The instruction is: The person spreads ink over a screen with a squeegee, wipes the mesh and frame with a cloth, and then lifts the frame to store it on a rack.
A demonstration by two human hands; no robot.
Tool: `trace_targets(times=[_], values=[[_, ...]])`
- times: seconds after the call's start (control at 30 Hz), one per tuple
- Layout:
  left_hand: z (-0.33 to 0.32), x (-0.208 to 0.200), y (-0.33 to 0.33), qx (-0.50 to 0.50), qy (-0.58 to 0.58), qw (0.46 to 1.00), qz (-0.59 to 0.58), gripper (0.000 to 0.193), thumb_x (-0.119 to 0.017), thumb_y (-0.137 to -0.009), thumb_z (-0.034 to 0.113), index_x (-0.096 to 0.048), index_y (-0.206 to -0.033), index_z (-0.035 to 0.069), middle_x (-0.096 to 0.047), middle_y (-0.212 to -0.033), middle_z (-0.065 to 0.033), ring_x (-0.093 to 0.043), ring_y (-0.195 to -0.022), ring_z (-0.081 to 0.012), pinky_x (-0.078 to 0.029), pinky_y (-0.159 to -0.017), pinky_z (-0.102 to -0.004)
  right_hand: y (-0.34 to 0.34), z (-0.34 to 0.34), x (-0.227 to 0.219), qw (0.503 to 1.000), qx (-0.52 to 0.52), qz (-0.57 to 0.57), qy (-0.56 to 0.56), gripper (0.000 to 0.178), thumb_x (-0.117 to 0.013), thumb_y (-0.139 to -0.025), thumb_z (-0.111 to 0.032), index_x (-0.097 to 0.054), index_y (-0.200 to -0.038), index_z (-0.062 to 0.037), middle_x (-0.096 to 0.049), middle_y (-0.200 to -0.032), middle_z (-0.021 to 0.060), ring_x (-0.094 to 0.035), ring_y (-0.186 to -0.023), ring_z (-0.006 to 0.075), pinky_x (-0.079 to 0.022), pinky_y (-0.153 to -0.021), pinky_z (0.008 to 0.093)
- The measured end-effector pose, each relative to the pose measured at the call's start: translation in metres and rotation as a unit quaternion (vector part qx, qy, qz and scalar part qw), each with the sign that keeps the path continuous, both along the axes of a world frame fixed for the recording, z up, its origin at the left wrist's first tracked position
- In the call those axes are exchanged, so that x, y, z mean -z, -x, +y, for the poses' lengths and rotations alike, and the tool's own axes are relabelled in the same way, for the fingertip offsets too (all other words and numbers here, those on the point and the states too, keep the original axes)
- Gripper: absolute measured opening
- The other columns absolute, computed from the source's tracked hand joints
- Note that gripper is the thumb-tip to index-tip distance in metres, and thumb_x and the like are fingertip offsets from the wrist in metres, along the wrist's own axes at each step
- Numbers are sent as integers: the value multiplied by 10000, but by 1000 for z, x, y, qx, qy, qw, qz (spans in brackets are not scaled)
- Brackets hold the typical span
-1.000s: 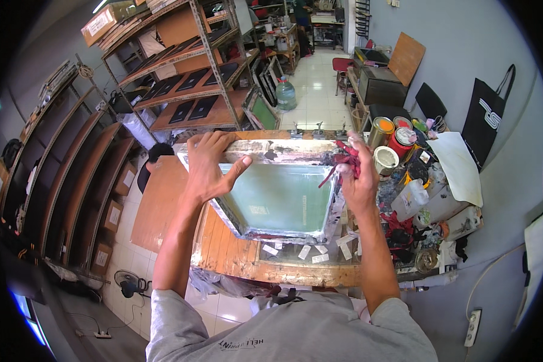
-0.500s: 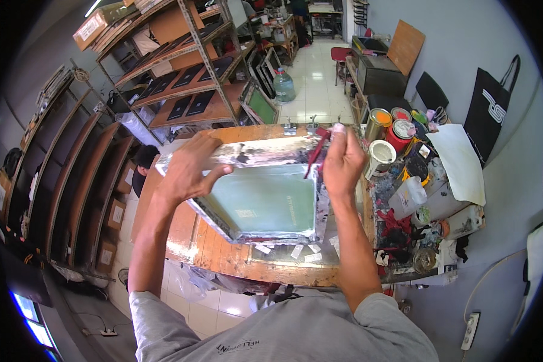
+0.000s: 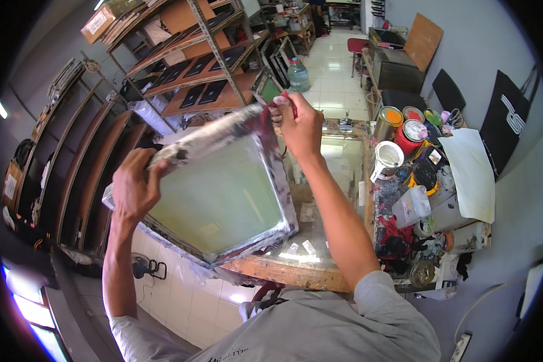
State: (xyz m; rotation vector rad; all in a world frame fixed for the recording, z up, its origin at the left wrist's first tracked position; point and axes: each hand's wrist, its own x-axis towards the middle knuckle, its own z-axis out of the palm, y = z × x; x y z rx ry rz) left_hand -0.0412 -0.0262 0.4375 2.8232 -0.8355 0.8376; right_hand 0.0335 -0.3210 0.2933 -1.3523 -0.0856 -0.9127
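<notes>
A screen printing frame [image 3: 220, 193] with pale green mesh is held tilted above the left part of the worktable. My left hand [image 3: 136, 187] is closed around its left end, the thumb over the near side of the long bar. At the far right corner, my right hand [image 3: 300, 125] is closed on a dark red cloth [image 3: 265, 120] against the frame. Whether these fingers also grip the frame itself is hard to see. Beneath and to the right lies a glass plate [image 3: 338, 160] on the wooden table [image 3: 271, 268], with small white pieces [image 3: 308, 247] near its front.
Paint cans, including a red can [image 3: 410, 136] and a white tub [image 3: 387, 158], crowd the side bench at right. A metal shelf [image 3: 214, 54] with dark flat items stands at far left. Behind the table are a large water bottle [image 3: 297, 75] and metal clamps [image 3: 345, 122].
The frame has swung left and toward me, tilting with its right end higher. Both hands moved left with it, exposing more of the glass plate. The view has shifted slightly too.
</notes>
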Motion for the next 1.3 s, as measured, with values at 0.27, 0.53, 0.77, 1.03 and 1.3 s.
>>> trace_targets(times=[0.27, 0.53, 0.77, 1.03, 1.3], values=[[118, 36, 13, -267, 211, 939, 56, 587, -501, -1020, 501, -590, -810, -40, -435, -638, -97, -411, -649, -165, -387, -592, -387, 7, 21, 51, 990, -41, 129, -32, 534, -444, -1046, -486, -680, -1018, -8, -680, -765, 54, -516, -655, 116, -428, -632, 297], [194, 182, 24, -345, 410, 825, 180, 719, -411, -1020, 557, -658, -1009, -119, -678, -932, -324, -659, -927, -350, -492, -874, -475, 32, 106, 160, 931, -288, 226, 0, 497, -532, -955, -211, -485, -1389, 27, -629, -1284, 148, -619, -1167, 196, -486, -970, 332], [224, 288, 60, -415, 491, 721, 260, 626, -469, -1025, 492, -618, -931, -109, -633, -802, -258, -611, -788, -320, -475, -762, -460, 40, 253, 174, 909, -310, 269, -70, 419, -719, -855, 28, -520, -1224, 26, -698, -949, 128, -677, -844, 184, -546, -762, 312], [250, 348, 93, -380, 449, 735, 337, 470, -449, -1049, 377, -539, -1050, -85, -634, -905, -332, -624, -853, -510, -465, -762, -545, -25, 386, 276, 880, 30, 139, 453, 208, -745, -820, -135, -723, -1002, -39, -693, -968, 129, -644, -819, 333, -513, -746, 440], [266, 373, 103, -289, 425, 805, 295, 368, -393, -1060, 227, -537, -1073, -112, -576, -911, -374, -568, -867, -533, -432, -778, -553, -19, 481, 270, 907, -83, 225, 345, 149, -699, -808, -88, -748, -935, -28, -705, -912, 143, -656, -888, 349, -514, -822, 438]])
